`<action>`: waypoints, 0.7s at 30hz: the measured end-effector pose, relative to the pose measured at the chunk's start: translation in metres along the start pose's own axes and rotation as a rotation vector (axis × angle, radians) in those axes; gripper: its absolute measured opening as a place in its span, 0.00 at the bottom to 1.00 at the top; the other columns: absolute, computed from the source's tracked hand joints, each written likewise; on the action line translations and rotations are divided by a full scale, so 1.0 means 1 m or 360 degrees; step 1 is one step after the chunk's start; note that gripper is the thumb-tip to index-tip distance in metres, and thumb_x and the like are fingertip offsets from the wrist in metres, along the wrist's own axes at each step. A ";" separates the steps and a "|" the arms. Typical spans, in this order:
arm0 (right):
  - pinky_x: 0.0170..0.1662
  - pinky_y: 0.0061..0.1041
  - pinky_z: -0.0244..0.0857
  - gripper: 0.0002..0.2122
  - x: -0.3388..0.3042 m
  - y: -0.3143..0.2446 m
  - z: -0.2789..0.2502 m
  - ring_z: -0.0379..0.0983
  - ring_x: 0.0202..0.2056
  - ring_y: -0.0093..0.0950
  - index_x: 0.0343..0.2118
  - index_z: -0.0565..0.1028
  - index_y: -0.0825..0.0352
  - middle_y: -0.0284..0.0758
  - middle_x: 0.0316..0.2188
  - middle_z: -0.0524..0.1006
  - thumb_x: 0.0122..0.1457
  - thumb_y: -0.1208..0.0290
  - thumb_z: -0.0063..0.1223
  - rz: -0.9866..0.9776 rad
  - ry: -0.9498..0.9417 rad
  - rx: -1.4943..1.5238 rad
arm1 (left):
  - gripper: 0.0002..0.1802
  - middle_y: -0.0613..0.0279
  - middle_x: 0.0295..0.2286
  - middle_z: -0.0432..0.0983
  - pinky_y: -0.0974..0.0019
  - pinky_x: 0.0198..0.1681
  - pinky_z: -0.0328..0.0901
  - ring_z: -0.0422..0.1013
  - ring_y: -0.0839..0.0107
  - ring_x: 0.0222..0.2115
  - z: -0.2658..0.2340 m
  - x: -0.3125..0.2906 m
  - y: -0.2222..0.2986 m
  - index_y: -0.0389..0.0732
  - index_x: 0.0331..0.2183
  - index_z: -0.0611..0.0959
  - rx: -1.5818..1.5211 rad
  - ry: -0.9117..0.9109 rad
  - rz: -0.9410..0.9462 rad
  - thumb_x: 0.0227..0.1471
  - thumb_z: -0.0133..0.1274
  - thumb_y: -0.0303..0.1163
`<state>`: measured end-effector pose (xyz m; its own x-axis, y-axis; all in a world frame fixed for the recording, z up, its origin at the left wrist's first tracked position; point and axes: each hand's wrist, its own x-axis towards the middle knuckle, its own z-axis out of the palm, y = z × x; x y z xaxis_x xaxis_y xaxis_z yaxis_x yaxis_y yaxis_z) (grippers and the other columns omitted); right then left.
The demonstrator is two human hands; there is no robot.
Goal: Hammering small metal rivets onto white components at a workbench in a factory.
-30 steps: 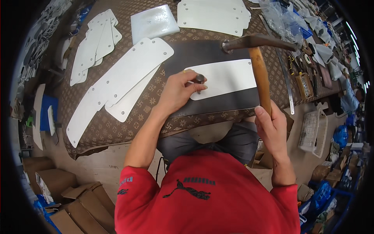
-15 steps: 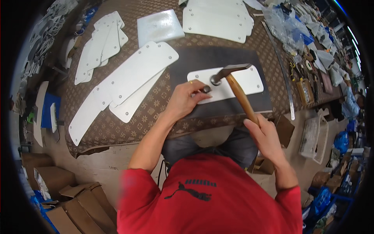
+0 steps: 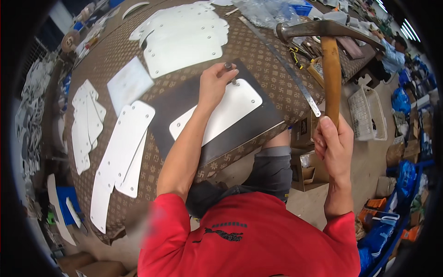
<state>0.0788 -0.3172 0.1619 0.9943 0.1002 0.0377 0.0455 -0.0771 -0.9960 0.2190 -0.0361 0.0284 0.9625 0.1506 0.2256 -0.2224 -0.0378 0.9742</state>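
Observation:
My left hand (image 3: 213, 86) pinches a short dark metal punch (image 3: 228, 66) upright over the far edge of a white panel (image 3: 220, 114). The punch's lower end meets the panel at a metal eyelet. More eyelets show near the panel's corners. Under the panel lies a dark flat mat (image 3: 266, 116). My right hand (image 3: 336, 147) is closed around the wooden handle of a hammer (image 3: 331, 76). The hammer is raised to the right of the mat, its steel head up and apart from the punch.
White eyeleted panels lie in a far stack (image 3: 184, 46), a left stack (image 3: 83, 134) and a nearer overlapping pair (image 3: 108, 166). A translucent white block (image 3: 130, 86) sits between them. A steel ruler (image 3: 286, 67) crosses the table's right side. Beyond the edge stands a basket (image 3: 364, 113); another person (image 3: 392, 56) is far right.
The hammer has risen from over the panel to the upper right. My left hand has moved the punch to the panel's far edge. The view and the panel's angle have turned.

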 end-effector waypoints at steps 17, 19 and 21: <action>0.07 0.17 0.52 0.19 0.065 -0.060 -0.107 0.58 0.13 0.18 0.46 0.72 0.63 0.28 0.19 0.66 0.72 0.51 0.39 -0.1336 -0.0727 0.0050 | 0.11 0.63 0.30 0.82 0.71 0.41 0.68 0.75 0.77 0.32 0.012 0.023 -0.022 0.33 0.39 0.85 0.0364 -0.0171 -0.0076 0.54 0.61 0.27; 0.13 0.19 0.56 0.15 0.058 -0.034 -0.157 0.61 0.18 0.20 0.44 0.72 0.64 0.29 0.23 0.68 0.70 0.56 0.41 -0.1254 -0.0518 -0.0285 | 0.10 0.62 0.29 0.82 0.70 0.38 0.67 0.74 0.76 0.30 0.016 0.023 -0.019 0.34 0.38 0.86 0.0423 -0.0177 -0.0023 0.51 0.63 0.26; 0.18 0.20 0.59 0.11 0.041 -0.012 -0.225 0.64 0.22 0.23 0.41 0.72 0.65 0.31 0.28 0.70 0.68 0.62 0.44 -0.1175 -0.0316 -0.0631 | 0.10 0.62 0.29 0.82 0.70 0.38 0.67 0.74 0.76 0.30 0.016 0.021 -0.019 0.33 0.38 0.86 0.0356 -0.0173 -0.0026 0.51 0.63 0.26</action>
<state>0.1412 -0.5354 0.1937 0.6632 0.4296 0.6128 0.7409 -0.2609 -0.6189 0.2455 -0.0479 0.0146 0.9794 0.0464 0.1964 -0.1784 -0.2558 0.9501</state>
